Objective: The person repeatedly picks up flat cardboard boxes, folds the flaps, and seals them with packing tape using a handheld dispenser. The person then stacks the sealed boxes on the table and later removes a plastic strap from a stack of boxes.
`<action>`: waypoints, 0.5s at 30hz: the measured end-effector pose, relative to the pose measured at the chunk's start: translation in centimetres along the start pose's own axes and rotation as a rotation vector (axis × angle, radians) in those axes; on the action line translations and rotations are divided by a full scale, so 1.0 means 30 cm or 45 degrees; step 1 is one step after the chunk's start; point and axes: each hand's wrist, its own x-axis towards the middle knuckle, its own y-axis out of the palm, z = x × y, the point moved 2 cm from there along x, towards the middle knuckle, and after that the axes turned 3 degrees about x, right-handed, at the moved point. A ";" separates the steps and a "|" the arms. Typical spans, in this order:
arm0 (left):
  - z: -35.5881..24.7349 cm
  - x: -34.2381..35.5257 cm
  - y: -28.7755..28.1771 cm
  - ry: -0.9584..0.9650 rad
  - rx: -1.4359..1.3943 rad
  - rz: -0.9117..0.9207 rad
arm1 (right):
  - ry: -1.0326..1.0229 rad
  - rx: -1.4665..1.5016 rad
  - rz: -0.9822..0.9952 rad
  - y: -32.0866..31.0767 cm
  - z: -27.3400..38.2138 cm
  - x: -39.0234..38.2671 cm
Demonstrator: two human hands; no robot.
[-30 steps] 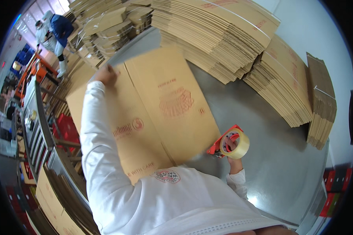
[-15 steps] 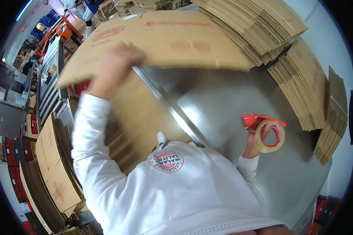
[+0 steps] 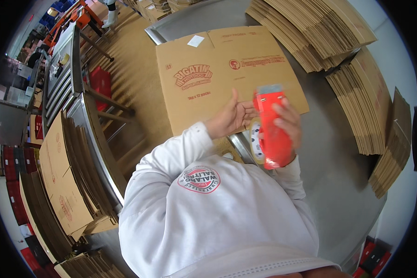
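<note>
A flattened brown cardboard box (image 3: 217,69) with red print lies in front of me on the grey metal table (image 3: 329,148). My left hand (image 3: 235,113) is over the near part of the cardboard, palm turned up and fingers apart, with nothing in it. Whether it touches the cardboard I cannot tell. Just right of it, my right hand (image 3: 288,125) grips a red tape dispenser (image 3: 272,132), slightly blurred. The roll of clear tape (image 3: 256,141) on the dispenser faces my left hand.
Stacks of flattened boxes (image 3: 356,106) stand along the right side and far right. More flat boxes (image 3: 62,180) lean at the left, by a roller conveyor (image 3: 62,88). A red crate (image 3: 99,85) sits beneath it. A person's leg (image 3: 111,16) shows far left.
The cardboard, lifted by my left hand before, now lies flat on the table. My left hand has come back toward me. My right hand has brought the tape dispenser leftward and turned it.
</note>
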 end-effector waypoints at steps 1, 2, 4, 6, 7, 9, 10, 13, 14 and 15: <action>-0.042 -0.026 0.029 0.069 0.058 -0.013 | 0.047 0.011 0.064 0.028 -0.011 -0.026; -0.074 -0.063 0.050 0.146 0.126 -0.042 | 0.090 0.043 0.122 0.066 -0.024 -0.063; -0.095 -0.103 0.021 0.222 0.228 -0.093 | 0.154 0.088 0.173 0.125 -0.031 -0.092; -0.087 -0.118 -0.059 0.226 0.282 -0.129 | 0.200 0.110 0.171 0.170 -0.027 -0.097; -0.097 -0.120 -0.074 0.189 0.116 -0.198 | 0.163 0.125 0.175 0.191 -0.024 -0.083; -0.127 -0.114 -0.102 0.115 -0.209 -0.333 | 0.085 0.151 0.176 0.239 -0.033 -0.026; -0.138 -0.098 -0.145 0.097 -0.169 -0.369 | 0.078 0.147 0.149 0.268 -0.040 -0.008; -0.251 -0.036 -0.256 0.092 -0.004 -0.641 | 0.105 0.169 0.015 0.361 -0.091 0.047; -0.321 -0.017 -0.184 0.231 0.171 -0.635 | 0.154 0.192 -0.069 0.382 -0.114 0.057; -0.369 -0.019 -0.109 0.362 0.333 -0.634 | 0.217 0.218 -0.145 0.385 -0.097 0.041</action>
